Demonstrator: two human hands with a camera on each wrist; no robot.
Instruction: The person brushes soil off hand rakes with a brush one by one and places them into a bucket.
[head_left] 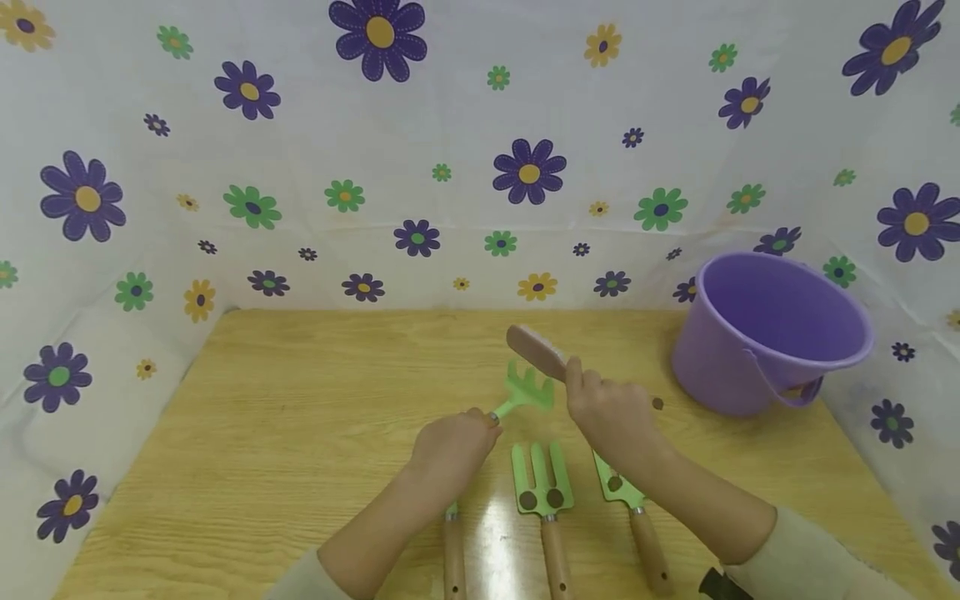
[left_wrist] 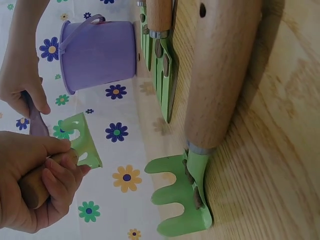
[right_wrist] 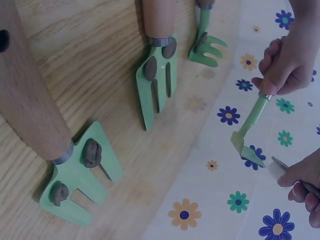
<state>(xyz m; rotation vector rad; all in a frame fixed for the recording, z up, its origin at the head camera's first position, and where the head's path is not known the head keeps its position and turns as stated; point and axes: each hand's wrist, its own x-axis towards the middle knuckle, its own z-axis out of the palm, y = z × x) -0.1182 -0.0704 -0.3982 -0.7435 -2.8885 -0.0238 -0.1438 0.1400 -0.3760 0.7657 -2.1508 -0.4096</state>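
My left hand [head_left: 453,450] grips the wooden handle of a small hand rake, its green tines [head_left: 531,390] raised above the table. Beside them, my right hand [head_left: 611,412] holds a mauve-backed brush [head_left: 534,350] with pale bristles on one side. In the right wrist view a small gap shows between the brush [right_wrist: 275,172] and the rake head [right_wrist: 247,150]. Below lie a green hand fork [head_left: 543,479] and, partly under my right forearm, another slotted green tool [head_left: 630,496]. A third wooden handle [head_left: 453,554] shows by my left forearm; its green tined head [left_wrist: 185,200] appears in the left wrist view.
Brown lumps [right_wrist: 92,152] stick to the heads of the lying tools. A small brown lump [head_left: 657,403] lies on the wooden table [head_left: 300,392] near a purple bucket [head_left: 720,367] at the back right. A flower-printed cloth [head_left: 450,125] stands behind and at both sides.
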